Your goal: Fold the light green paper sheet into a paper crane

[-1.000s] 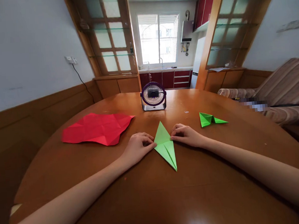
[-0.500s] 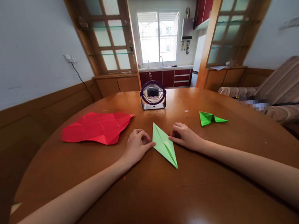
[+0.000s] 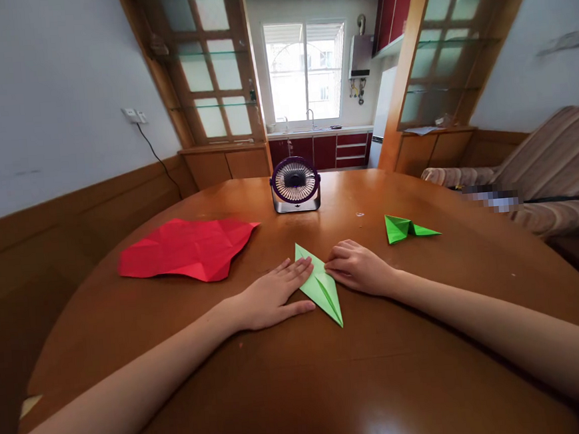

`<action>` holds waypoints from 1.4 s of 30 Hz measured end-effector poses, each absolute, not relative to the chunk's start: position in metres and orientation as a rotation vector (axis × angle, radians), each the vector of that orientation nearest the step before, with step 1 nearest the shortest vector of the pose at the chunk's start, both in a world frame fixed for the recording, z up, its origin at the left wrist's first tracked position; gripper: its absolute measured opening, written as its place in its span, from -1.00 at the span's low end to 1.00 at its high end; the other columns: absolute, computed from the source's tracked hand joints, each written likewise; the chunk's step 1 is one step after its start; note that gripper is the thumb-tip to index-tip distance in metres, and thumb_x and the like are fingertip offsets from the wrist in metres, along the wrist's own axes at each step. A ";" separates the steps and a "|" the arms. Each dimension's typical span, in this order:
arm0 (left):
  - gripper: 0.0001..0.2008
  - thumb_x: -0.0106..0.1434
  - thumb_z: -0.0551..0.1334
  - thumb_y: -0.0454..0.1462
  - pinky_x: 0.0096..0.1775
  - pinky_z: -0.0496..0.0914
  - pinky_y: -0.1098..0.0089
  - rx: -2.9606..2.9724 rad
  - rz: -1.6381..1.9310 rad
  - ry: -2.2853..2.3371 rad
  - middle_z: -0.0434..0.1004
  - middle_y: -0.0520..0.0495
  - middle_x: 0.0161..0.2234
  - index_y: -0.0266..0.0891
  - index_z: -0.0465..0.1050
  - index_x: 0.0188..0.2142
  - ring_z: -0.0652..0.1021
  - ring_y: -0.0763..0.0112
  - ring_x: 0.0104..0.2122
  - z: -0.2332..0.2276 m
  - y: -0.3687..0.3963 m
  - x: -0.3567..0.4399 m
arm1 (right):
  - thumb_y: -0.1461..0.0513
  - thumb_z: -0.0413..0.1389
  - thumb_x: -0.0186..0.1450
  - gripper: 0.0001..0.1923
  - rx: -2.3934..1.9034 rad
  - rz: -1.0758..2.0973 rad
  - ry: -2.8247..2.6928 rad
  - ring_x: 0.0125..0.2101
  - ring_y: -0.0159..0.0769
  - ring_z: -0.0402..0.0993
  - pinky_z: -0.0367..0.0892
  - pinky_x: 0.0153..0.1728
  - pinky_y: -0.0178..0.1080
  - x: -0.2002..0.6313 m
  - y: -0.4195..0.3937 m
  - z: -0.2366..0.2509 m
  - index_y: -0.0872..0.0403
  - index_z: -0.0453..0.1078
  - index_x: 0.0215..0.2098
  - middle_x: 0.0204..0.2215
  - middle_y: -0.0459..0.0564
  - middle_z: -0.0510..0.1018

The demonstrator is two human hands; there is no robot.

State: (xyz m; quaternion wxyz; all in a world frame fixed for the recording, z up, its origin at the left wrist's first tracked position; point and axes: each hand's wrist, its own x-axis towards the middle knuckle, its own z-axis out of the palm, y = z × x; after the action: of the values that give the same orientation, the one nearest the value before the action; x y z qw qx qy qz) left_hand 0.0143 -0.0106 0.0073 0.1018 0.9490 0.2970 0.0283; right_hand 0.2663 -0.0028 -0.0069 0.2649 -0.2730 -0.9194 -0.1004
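A light green folded paper (image 3: 322, 282), shaped like a long diamond with a slit down its near half, lies on the brown wooden table (image 3: 294, 397). My left hand (image 3: 275, 293) is flat and open, its fingertips resting on the paper's left side and its thumb stretched along the lower left edge. At the paper's right corner, my right hand (image 3: 356, 265) has its fingers curled together and pinches that corner. The undersides of the right fingers are hidden.
A creased red paper sheet (image 3: 186, 250) lies to the left. To the right is a darker green folded paper piece (image 3: 401, 228). A small purple fan (image 3: 295, 183) stands at the back of the table. A striped armchair (image 3: 556, 162) is beyond the right edge.
My left hand has opened from a curled pinch at the left edge and spread flat over the paper. The right hand stays at the right corner, its fingers slightly more closed.
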 end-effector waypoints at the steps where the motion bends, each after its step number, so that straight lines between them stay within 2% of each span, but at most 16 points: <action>1: -0.20 0.30 -0.01 0.13 0.30 -0.16 0.15 2.803 0.064 0.865 -0.21 -0.19 0.35 -0.29 -0.15 0.35 -0.10 0.15 0.33 0.009 -0.011 0.014 | 0.25 0.00 0.36 -0.78 -0.705 -0.264 -2.495 -0.31 -0.25 0.39 0.31 -0.18 -0.15 0.267 -0.004 -0.007 0.12 0.50 -0.25 -0.34 0.06 0.51; 4: -0.16 0.28 -0.01 0.16 0.30 -0.22 0.16 2.819 0.024 0.824 -0.24 -0.17 0.35 -0.26 -0.19 0.35 -0.11 0.16 0.33 0.011 -0.010 0.014 | 0.26 -0.01 0.37 -0.76 -0.636 -0.157 -2.545 -0.32 -0.27 0.40 0.33 -0.21 -0.19 0.267 -0.007 -0.007 0.13 0.50 -0.19 -0.35 0.07 0.51; 7: -0.21 0.30 -0.03 0.15 0.30 -0.26 0.17 2.836 0.027 0.794 -0.22 -0.12 0.35 -0.18 -0.23 0.35 -0.07 0.21 0.33 0.011 -0.008 0.012 | 0.28 0.01 0.34 -0.77 -0.616 -0.045 -2.589 -0.33 -0.27 0.40 0.34 -0.24 -0.20 0.268 -0.009 -0.002 0.14 0.51 -0.18 -0.38 0.08 0.50; 10: -0.25 0.31 -0.01 0.12 0.29 -0.26 0.14 2.834 0.072 0.789 -0.19 -0.09 0.35 -0.09 -0.23 0.35 -0.03 0.22 0.33 0.009 -0.006 0.011 | 0.29 0.03 0.30 -0.77 -0.605 -0.007 -2.624 -0.30 -0.25 0.43 0.34 -0.17 -0.15 0.269 -0.011 0.005 0.12 0.51 -0.18 -0.37 0.07 0.52; 14: -0.21 0.26 0.09 0.11 0.28 -0.24 0.07 2.835 0.139 0.745 -0.20 -0.13 0.35 -0.05 -0.22 0.34 -0.04 0.17 0.32 0.007 -0.005 0.008 | 0.24 0.01 0.32 -0.75 -0.625 -0.016 -2.623 -0.27 -0.23 0.45 0.34 -0.10 -0.09 0.269 -0.013 0.008 0.09 0.51 -0.16 -0.35 0.06 0.54; 17: -0.18 0.20 0.19 0.09 0.28 -0.20 0.06 2.841 0.212 0.680 -0.13 -0.13 0.34 0.02 -0.14 0.33 0.00 0.15 0.31 0.007 -0.004 0.005 | 0.23 -0.01 0.34 -0.75 -0.626 -0.066 -2.602 -0.27 -0.24 0.44 0.31 -0.04 -0.05 0.269 -0.013 0.004 0.09 0.51 -0.19 -0.36 0.05 0.54; 20: -0.23 0.19 0.21 0.08 0.28 -0.17 0.07 2.833 0.244 0.662 -0.07 -0.09 0.33 0.07 -0.06 0.31 0.04 0.16 0.31 0.008 -0.004 0.005 | 0.24 -0.02 0.34 -0.75 -0.618 -0.101 -2.574 -0.29 -0.25 0.44 0.29 0.00 -0.04 0.268 -0.012 0.000 0.08 0.50 -0.22 -0.38 0.03 0.53; 24: -0.39 0.29 0.10 0.06 0.28 -0.17 0.07 2.830 0.235 0.744 0.00 -0.04 0.32 0.11 0.01 0.29 0.09 0.20 0.30 0.009 -0.005 0.008 | 0.24 -0.02 0.35 -0.76 -0.634 -0.117 -2.550 -0.31 -0.27 0.44 0.23 0.07 -0.03 0.268 -0.012 -0.002 0.09 0.50 -0.22 -0.40 0.01 0.53; 27: -0.43 0.32 0.05 0.07 0.25 -0.11 0.09 2.864 0.245 0.802 0.08 -0.04 0.31 0.11 0.04 0.28 0.14 0.21 0.28 0.009 -0.007 0.010 | 0.22 -0.01 0.36 -0.76 -0.645 -0.122 -2.540 -0.32 -0.29 0.44 0.21 0.09 -0.02 0.267 -0.013 -0.001 0.09 0.49 -0.21 -0.39 0.00 0.53; 31: -0.43 0.27 0.09 0.09 0.18 0.06 0.09 2.916 0.374 0.870 0.25 -0.07 0.23 0.09 0.16 0.24 0.30 0.11 0.16 0.008 -0.007 0.009 | 0.18 0.00 0.36 -0.77 -0.649 -0.097 -2.514 -0.22 -0.25 0.43 0.23 0.07 -0.02 0.268 -0.014 0.000 0.08 0.46 -0.16 -0.29 0.03 0.53; 35: -0.50 0.30 0.08 0.06 0.11 0.14 0.09 2.947 0.472 0.973 0.40 -0.12 0.09 0.03 0.29 0.18 0.37 0.12 0.05 0.007 -0.004 0.007 | 0.12 0.02 0.35 -0.72 -0.646 -0.043 -2.504 -0.16 -0.20 0.41 0.26 0.01 -0.04 0.267 -0.016 0.004 0.09 0.41 -0.08 -0.21 0.09 0.51; 40: -0.54 0.30 0.08 0.05 0.05 0.20 0.11 2.949 0.549 1.032 0.46 -0.15 -0.05 -0.02 0.41 0.09 0.41 0.15 -0.04 0.006 -0.002 0.004 | -0.01 0.14 0.23 -0.45 -0.630 -0.013 -2.585 -0.15 -0.13 0.40 0.28 -0.03 -0.03 0.263 -0.020 0.006 0.12 0.28 0.07 -0.17 0.13 0.50; 42: -0.56 0.31 0.08 0.04 0.04 0.22 0.11 2.931 0.586 1.040 0.48 -0.15 -0.09 -0.04 0.44 0.06 0.43 0.16 -0.07 0.007 -0.002 0.004 | 0.05 0.10 0.27 -0.56 -0.646 -0.071 -2.597 -0.19 -0.15 0.41 0.31 -0.09 -0.06 0.262 -0.020 0.004 0.11 0.30 0.03 -0.19 0.13 0.50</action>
State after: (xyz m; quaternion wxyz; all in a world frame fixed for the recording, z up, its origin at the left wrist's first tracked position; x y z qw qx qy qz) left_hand 0.0041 -0.0023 0.0069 -0.0113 0.9261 0.3285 0.1851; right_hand 0.2621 -0.0197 0.0037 0.2300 -0.2348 -0.9441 -0.0259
